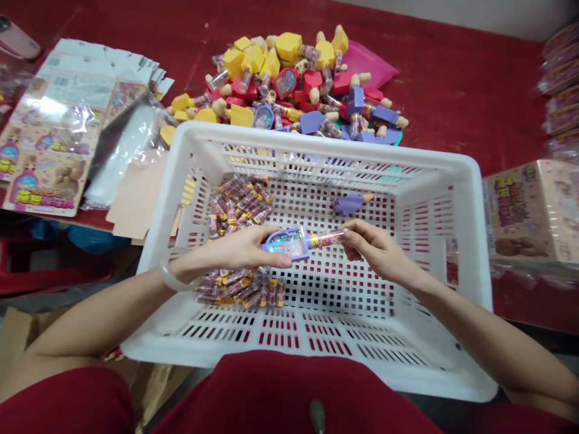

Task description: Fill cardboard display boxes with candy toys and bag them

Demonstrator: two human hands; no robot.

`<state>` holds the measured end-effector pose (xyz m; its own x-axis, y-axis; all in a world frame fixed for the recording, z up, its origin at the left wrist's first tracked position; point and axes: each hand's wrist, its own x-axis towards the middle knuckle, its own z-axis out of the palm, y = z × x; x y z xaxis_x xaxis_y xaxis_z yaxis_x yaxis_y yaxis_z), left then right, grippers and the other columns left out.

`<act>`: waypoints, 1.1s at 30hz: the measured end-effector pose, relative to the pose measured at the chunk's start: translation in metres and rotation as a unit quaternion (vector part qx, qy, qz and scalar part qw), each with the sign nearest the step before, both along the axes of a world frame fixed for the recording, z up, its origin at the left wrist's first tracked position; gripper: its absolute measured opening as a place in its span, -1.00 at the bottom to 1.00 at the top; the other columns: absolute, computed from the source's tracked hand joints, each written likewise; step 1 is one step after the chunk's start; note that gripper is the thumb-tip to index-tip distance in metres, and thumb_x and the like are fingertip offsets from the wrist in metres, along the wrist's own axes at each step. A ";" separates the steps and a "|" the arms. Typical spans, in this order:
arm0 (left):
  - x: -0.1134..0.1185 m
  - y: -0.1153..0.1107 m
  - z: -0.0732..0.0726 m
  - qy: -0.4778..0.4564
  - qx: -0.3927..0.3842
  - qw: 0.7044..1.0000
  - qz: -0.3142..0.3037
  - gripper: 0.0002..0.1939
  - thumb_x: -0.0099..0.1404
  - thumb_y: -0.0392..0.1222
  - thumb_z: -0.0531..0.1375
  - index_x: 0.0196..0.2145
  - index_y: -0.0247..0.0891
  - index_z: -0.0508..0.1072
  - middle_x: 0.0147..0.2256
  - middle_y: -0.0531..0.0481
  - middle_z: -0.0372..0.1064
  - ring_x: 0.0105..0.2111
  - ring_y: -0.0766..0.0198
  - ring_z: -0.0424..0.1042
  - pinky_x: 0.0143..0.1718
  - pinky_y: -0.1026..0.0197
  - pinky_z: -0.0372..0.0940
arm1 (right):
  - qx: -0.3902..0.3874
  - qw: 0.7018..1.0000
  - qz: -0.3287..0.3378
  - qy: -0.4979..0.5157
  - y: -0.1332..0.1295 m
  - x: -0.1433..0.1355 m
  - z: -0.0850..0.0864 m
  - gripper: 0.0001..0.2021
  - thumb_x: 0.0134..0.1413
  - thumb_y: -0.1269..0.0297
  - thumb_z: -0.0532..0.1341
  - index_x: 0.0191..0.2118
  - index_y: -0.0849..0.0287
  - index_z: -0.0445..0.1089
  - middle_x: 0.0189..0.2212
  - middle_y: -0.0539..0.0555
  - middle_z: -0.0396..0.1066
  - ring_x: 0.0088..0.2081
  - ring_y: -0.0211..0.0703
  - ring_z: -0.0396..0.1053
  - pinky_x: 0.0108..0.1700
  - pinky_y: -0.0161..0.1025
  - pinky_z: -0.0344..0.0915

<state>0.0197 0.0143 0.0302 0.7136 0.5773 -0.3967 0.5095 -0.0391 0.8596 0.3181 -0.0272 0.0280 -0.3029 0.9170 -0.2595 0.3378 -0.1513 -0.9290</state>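
My left hand [253, 246] is closed round a purple toy case [288, 242] with a clear, glittery front window. From its right end sticks a clear tube [326, 238] with a yellow band, in line with the case. The fingertips of my right hand [368, 241] pinch the tube's far end. Both hands are above a white slotted basket [434, 155]. Under and around my left hand, many small clear tubes with yellow caps [242, 202] lie in the basket's left part. A purple piece with a beige knob [349, 204] rests further back in it.
Behind the basket, yellow, red and purple toys [289, 48] are heaped on the red table [447, 72]. Printed cards [49, 175] and clear plastic bags [129, 144] lie at left. A printed carton [529, 211] stands at right, below stacked packs [561, 90].
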 end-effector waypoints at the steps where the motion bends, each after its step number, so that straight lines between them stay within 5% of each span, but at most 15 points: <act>1: 0.001 -0.002 0.000 0.005 0.040 0.999 0.018 -0.35 0.22 0.23 0.29 0.17 -0.14 0.41 -0.02 -0.09 0.53 -0.12 0.11 0.54 -0.17 0.17 0.38 | -0.003 1.000 -0.002 -0.009 0.000 -0.001 -0.002 -0.51 0.24 -0.25 0.18 -0.33 0.15 0.33 -0.59 -0.08 0.25 -0.55 -0.29 0.20 -0.47 -0.33 0.18; 5: 0.006 -0.010 -0.004 0.081 0.194 0.977 0.036 -0.30 0.23 0.21 0.30 0.21 -0.19 0.34 -0.02 -0.17 0.53 -0.11 0.00 0.55 -0.15 0.10 0.37 | -0.069 0.997 -0.016 -0.025 0.000 -0.004 -0.008 -0.41 0.22 -0.35 0.09 -0.50 0.11 0.17 -0.70 -0.11 0.14 -0.66 -0.32 0.11 -0.59 -0.33 0.07; 11: 0.007 -0.015 -0.015 0.085 0.264 0.960 0.021 -0.33 0.31 0.20 0.24 0.24 -0.20 0.27 0.01 -0.21 0.51 -0.09 -0.02 0.55 -0.10 0.05 0.39 | -0.114 0.993 -0.039 -0.011 -0.001 -0.006 -0.006 -0.38 0.12 -0.39 0.16 -0.55 0.12 0.18 -0.75 -0.11 0.09 -0.72 -0.35 0.05 -0.65 -0.33 -0.05; 15: 0.002 -0.010 -0.017 -0.003 0.383 0.912 0.146 -0.19 0.29 0.16 0.29 0.34 -0.17 0.09 0.28 -0.31 0.23 0.24 -0.10 0.29 0.23 -0.14 0.22 | -0.094 0.991 -0.083 0.043 0.016 -0.004 -0.001 -0.38 0.11 -0.38 0.19 -0.56 0.12 0.19 -0.74 -0.08 0.13 -0.72 -0.32 0.10 -0.63 -0.31 0.03; 20: -0.004 -0.001 -0.011 -0.063 0.403 0.871 0.275 -0.16 0.34 0.07 0.27 0.39 -0.17 -0.05 0.34 -0.32 0.07 0.31 -0.05 0.19 0.32 -0.17 0.12 | -0.024 0.982 -0.152 0.113 0.071 0.013 0.021 -0.39 0.09 -0.44 0.12 -0.34 0.13 0.32 -0.61 -0.03 0.30 -0.65 -0.25 0.23 -0.62 -0.30 0.15; 24: -0.005 0.000 -0.009 -0.093 0.369 0.881 0.283 -0.24 0.35 0.02 0.26 0.36 -0.17 0.02 0.31 -0.29 0.14 0.26 -0.03 0.26 0.30 -0.19 0.17 | 0.041 0.995 -0.073 -0.044 0.096 0.026 0.014 -0.39 0.28 -0.29 -0.04 -0.08 0.20 0.39 -0.41 0.13 0.47 -0.55 -0.15 0.37 -0.52 -0.25 0.27; 26: -0.005 0.002 -0.009 -0.106 0.360 0.881 0.289 -0.27 0.35 -0.02 0.25 0.35 -0.17 0.05 0.30 -0.29 0.16 0.25 -0.02 0.28 0.30 -0.19 0.17 | 0.108 0.960 -0.014 -0.257 0.098 0.030 -0.008 -0.59 0.32 -0.01 0.07 -0.01 0.24 0.41 -0.24 0.24 0.53 -0.38 -0.07 0.47 -0.36 -0.21 0.36; 28: -0.006 0.007 -0.010 -0.117 0.353 0.879 0.300 -0.30 0.34 -0.05 0.25 0.33 -0.17 0.08 0.30 -0.28 0.17 0.24 0.00 0.29 0.30 -0.17 0.18 | 0.159 0.865 0.064 -0.471 0.097 0.032 -0.034 -0.64 0.23 0.31 0.18 0.10 0.27 0.39 0.00 0.35 0.49 -0.12 0.08 0.50 -0.16 -0.15 0.39; 30: -0.007 0.014 -0.010 -0.125 0.337 0.880 0.311 -0.35 0.33 -0.07 0.24 0.30 -0.18 0.13 0.29 -0.27 0.20 0.22 0.02 0.32 0.27 -0.15 0.22 | 0.171 0.777 0.137 -0.590 0.095 0.033 -0.056 -0.50 0.12 0.52 0.18 0.21 0.31 0.33 0.14 0.42 0.39 0.07 0.20 0.42 0.00 -0.08 0.35; 32: -0.008 0.019 -0.010 -0.126 0.306 0.892 0.309 -0.40 0.34 -0.07 0.22 0.26 -0.22 0.18 0.25 -0.27 0.27 0.20 0.04 0.35 0.24 -0.12 0.26 | 0.162 0.756 0.167 -0.613 0.093 0.029 -0.065 -0.48 0.09 0.56 0.19 0.21 0.37 0.33 0.11 0.47 0.40 0.11 0.25 0.38 0.06 -0.03 0.32; 33: -0.008 0.020 -0.010 -0.122 0.284 0.903 0.299 -0.41 0.33 -0.06 0.23 0.25 -0.24 0.20 0.23 -0.28 0.30 0.19 0.04 0.36 0.23 -0.10 0.28 | 0.155 0.778 0.167 -0.586 0.091 0.024 -0.064 -0.50 0.10 0.52 0.22 0.20 0.38 0.34 0.08 0.46 0.43 0.09 0.24 0.40 0.07 -0.03 0.32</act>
